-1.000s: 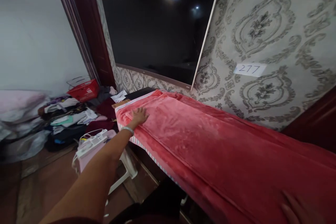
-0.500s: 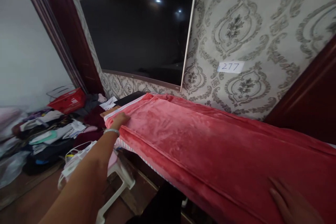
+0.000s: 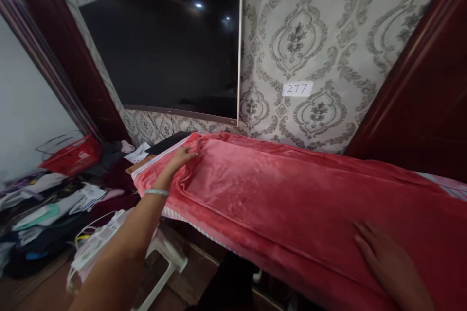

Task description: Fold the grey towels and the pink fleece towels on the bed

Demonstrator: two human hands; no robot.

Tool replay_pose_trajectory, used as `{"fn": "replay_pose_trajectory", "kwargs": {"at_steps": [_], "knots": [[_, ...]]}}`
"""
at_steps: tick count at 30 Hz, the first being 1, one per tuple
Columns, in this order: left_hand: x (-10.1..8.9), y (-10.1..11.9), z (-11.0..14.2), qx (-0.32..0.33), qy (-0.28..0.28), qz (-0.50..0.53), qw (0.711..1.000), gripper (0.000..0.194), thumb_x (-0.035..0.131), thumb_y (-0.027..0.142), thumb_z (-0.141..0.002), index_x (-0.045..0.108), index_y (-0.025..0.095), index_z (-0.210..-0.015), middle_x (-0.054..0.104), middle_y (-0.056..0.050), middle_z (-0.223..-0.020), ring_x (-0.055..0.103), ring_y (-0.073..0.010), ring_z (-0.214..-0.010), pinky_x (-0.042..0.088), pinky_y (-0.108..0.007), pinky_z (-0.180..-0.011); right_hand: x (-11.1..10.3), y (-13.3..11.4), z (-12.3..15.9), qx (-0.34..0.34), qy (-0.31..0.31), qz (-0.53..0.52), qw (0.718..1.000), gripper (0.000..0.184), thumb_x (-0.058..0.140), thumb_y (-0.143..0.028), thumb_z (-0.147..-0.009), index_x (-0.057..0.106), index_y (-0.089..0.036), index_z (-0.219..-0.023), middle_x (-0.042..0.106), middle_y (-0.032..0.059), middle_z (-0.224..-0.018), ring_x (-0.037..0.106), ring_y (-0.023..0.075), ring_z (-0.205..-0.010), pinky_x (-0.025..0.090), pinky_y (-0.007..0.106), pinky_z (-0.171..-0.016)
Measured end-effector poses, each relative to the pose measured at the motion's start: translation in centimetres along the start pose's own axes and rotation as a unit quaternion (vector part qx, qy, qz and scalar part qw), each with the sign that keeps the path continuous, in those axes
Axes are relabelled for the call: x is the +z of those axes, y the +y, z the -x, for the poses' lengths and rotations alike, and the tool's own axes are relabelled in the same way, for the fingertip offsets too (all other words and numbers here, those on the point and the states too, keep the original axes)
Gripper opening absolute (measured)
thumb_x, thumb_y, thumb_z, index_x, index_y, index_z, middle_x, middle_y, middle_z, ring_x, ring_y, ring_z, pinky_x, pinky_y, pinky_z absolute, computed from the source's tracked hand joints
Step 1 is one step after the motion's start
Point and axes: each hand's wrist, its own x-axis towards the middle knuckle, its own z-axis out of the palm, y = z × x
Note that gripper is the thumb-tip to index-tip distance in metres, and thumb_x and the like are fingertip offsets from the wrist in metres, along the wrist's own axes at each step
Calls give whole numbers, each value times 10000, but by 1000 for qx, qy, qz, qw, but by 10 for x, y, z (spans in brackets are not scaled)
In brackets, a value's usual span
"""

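A long red plush blanket (image 3: 277,194), folded into a strip, covers a raised surface below the wall. At its left end, my left hand (image 3: 182,158), with a pale bangle on the wrist, has its fingers closed on the top layer. The cloth there is bunched into wavy folds, and a lower red layer shows to the left. Flat on the blanket's near right part rests my right hand (image 3: 386,257), fingers stretched out, holding nothing.
A black television (image 3: 164,43) hangs on the patterned wall, near a paper label (image 3: 297,89) reading 277. On the left are a red basket (image 3: 73,155), heaped clothes (image 3: 83,199) and a white stool (image 3: 168,252) with a power strip (image 3: 98,238).
My left hand has moved right along the blanket, and the top layer has bunched up and shifted with it. My right hand still lies flat. The camera view has turned slightly right.
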Motion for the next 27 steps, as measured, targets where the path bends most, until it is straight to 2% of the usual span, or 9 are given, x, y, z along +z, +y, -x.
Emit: {"fn": "replay_pose_trajectory", "kwargs": {"at_steps": [3, 6, 10, 12, 17, 20, 22, 25, 27], "knots": [[51, 47, 12, 80, -46, -37, 995, 51, 648, 172, -802, 647, 125, -783, 569, 7, -670, 566, -171, -739, 417, -266, -675, -3, -5, -2, 5, -15, -2, 1000, 594, 322, -534, -935, 695, -228, -1282, 682, 137, -1338, 567, 333, -1343, 461, 568, -1105], [101, 82, 53, 171, -118, -47, 977, 62, 650, 180, -764, 646, 174, -826, 639, -4, -768, 574, -166, -733, 437, -270, -707, -8, -12, -4, 20, -22, 6, 1000, 634, 275, -529, -971, 679, -179, -1314, 644, 157, -1402, 548, 331, -1364, 457, 561, -1110], [145, 90, 115, 299, -215, -120, 922, 99, 621, 148, -788, 631, 185, -879, 696, -72, -967, 650, -217, -904, 504, -315, -868, -13, -20, -5, 28, -25, 13, 999, 651, 252, -522, -991, 674, -163, -1332, 616, 162, -1441, 535, 326, -1378, 449, 550, -1121], [155, 80, 134, 334, -207, -143, 909, 149, 592, 149, -835, 625, 177, -977, 682, -117, -1088, 659, -254, -1014, 521, -367, -939, -15, -22, -5, 33, -28, 12, 999, 649, 257, -520, -990, 680, -161, -1327, 608, 168, -1449, 532, 328, -1380, 449, 553, -1120], [168, 42, 149, 326, -90, -48, 940, 372, 587, 185, -875, 550, 179, -1246, 608, -146, -1286, 633, -271, -1173, 541, -429, -987, -24, -27, -16, 63, -39, -20, 997, 622, 333, -533, -943, 714, -163, -1267, 651, 181, -1388, 568, 340, -1342, 453, 581, -1111], [177, 27, 154, 312, -42, -14, 949, 538, 606, 165, -836, 517, 155, -1366, 591, -172, -1369, 579, -299, -1293, 510, -476, -1056, -29, -46, -42, 91, -32, -102, 990, 577, 433, -552, -895, 744, -172, -1198, 705, 177, -1295, 639, 338, -1245, 456, 559, -1118], [182, 24, 158, 306, -50, -15, 951, 533, 615, 120, -779, 598, 162, -1311, 637, -162, -1324, 600, -312, -1252, 510, -498, -1048, -28, -70, -68, 103, -36, -195, 975, 530, 515, -547, -864, 745, -204, -1196, 716, 146, -1284, 656, 323, -1214, 474, 529, -1110], [183, 24, 160, 304, -71, 11, 950, 424, 587, 90, -758, 724, 190, -1146, 720, -133, -1186, 651, -304, -1130, 533, -497, -998, -16, -121, -112, 137, -97, -363, 917, 505, 648, -514, -808, 730, -221, -1211, 737, 127, -1239, 693, 311, -1119, 552, 496, -1012], [180, 27, 158, 292, -55, 82, 951, 347, 566, 142, -815, 754, 201, -1101, 753, -118, -1110, 678, -285, -1070, 548, -482, -977, -3, -157, -140, 192, -164, -482, 839, 519, 692, -481, -820, 689, -209, -1262, 740, 127, -1203, 731, 277, -993, 607, 449, -897]]}}
